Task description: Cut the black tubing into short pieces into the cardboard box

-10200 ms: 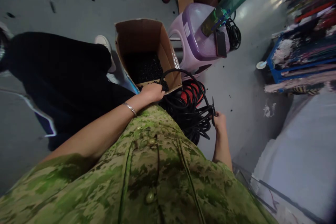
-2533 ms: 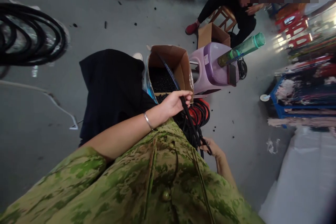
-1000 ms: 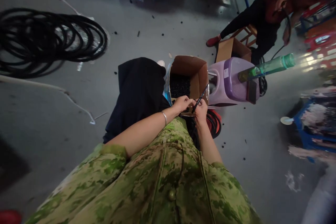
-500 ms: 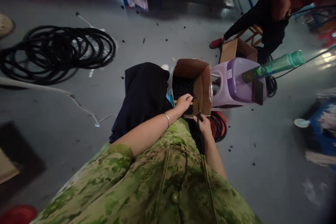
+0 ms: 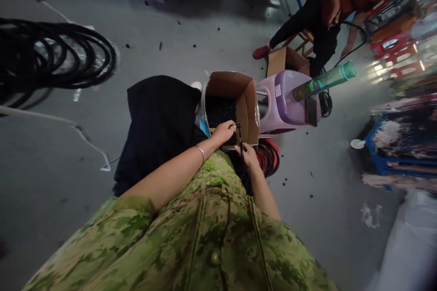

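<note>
My left hand (image 5: 224,132) is closed in a pinch over the open cardboard box (image 5: 251,100). A small black piece (image 5: 238,125) sticks out from its fingertips; its exact kind is too small to make out. At the box's near edge, my right hand (image 5: 251,157) is closed around a slim black hose (image 5: 241,148), held nearly upright. The hose's upper end appears to meet the small piece in my left fingers. Many small black pieces (image 5: 221,110) lie inside the box.
Right of the box stands a purple plastic stool (image 5: 287,111) bearing a green bottle (image 5: 329,79) and a dark phone-like object (image 5: 311,111). Black hose coils (image 5: 268,157) sit in a red container. More coils (image 5: 78,59) lie on the left floor. A co-worker (image 5: 327,22) sits beyond.
My view has shifted right, so the scene slides left. The small black piece and the hose's upper end, apart before, now appear to meet. Both hands keep their grip.
</note>
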`<act>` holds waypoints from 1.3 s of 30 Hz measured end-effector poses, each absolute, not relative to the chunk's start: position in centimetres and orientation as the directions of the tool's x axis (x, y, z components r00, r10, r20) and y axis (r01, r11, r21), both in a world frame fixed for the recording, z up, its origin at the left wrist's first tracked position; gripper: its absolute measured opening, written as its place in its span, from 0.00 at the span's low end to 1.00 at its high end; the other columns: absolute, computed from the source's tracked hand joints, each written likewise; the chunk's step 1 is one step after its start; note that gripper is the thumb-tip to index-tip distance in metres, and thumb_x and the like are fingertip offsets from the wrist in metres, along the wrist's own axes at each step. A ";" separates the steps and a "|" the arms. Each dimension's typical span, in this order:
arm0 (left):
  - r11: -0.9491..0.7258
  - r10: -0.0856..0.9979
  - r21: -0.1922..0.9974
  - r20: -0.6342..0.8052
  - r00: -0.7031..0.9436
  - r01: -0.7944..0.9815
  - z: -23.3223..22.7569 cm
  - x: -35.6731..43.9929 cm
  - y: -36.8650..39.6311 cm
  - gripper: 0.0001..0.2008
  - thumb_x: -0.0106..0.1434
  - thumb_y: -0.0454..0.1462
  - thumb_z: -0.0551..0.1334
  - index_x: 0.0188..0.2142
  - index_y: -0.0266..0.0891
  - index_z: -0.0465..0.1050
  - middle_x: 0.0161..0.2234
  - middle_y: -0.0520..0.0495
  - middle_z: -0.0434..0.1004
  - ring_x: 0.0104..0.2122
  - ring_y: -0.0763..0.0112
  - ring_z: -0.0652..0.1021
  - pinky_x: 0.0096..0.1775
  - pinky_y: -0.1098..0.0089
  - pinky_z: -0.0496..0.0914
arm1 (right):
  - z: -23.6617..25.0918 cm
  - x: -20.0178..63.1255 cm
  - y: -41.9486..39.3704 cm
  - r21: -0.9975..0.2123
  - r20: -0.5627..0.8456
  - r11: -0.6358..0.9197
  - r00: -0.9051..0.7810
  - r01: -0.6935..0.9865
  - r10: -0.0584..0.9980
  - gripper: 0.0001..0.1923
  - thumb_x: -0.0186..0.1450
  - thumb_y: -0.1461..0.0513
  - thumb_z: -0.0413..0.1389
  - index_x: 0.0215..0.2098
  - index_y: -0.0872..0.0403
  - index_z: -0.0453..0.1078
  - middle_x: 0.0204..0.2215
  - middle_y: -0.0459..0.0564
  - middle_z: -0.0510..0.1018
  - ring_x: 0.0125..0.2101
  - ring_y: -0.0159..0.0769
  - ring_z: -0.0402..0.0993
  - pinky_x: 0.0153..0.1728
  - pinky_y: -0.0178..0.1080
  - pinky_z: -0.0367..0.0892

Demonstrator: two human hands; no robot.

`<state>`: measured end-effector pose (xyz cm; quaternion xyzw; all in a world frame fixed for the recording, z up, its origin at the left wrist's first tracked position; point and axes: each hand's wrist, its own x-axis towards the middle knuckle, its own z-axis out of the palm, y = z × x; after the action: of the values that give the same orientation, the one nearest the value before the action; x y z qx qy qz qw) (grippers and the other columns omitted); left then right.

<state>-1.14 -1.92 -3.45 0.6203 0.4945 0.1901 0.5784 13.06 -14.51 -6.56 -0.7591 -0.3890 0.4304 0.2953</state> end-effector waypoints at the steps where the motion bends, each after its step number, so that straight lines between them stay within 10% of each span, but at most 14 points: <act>1: 0.142 0.834 0.907 -0.325 0.445 0.397 -3.5 -1.1 -1.9 0.10 0.64 0.35 0.56 0.36 0.39 0.77 0.34 0.50 0.79 0.35 0.68 0.75 0.37 0.72 0.66 | -6.3 13.0 -14.3 -0.782 -0.431 -0.527 0.324 0.332 0.843 0.22 0.54 0.44 0.60 0.34 0.54 0.73 0.27 0.45 0.72 0.29 0.34 0.64 0.31 0.35 0.61; 39: 0.131 0.863 0.893 -0.317 0.394 0.432 -4.7 -1.5 -1.1 0.12 0.63 0.34 0.56 0.28 0.38 0.77 0.29 0.48 0.77 0.31 0.68 0.72 0.35 0.72 0.63 | -8.5 12.2 -13.0 -0.727 -0.274 -0.414 0.321 0.548 0.906 0.24 0.57 0.42 0.53 0.21 0.53 0.64 0.18 0.42 0.62 0.22 0.30 0.57 0.24 0.33 0.55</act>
<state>-1.49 -1.05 -4.66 0.6293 0.5142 0.1965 0.5486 12.18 -13.03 -8.55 -0.7690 -0.4729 0.3402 0.2632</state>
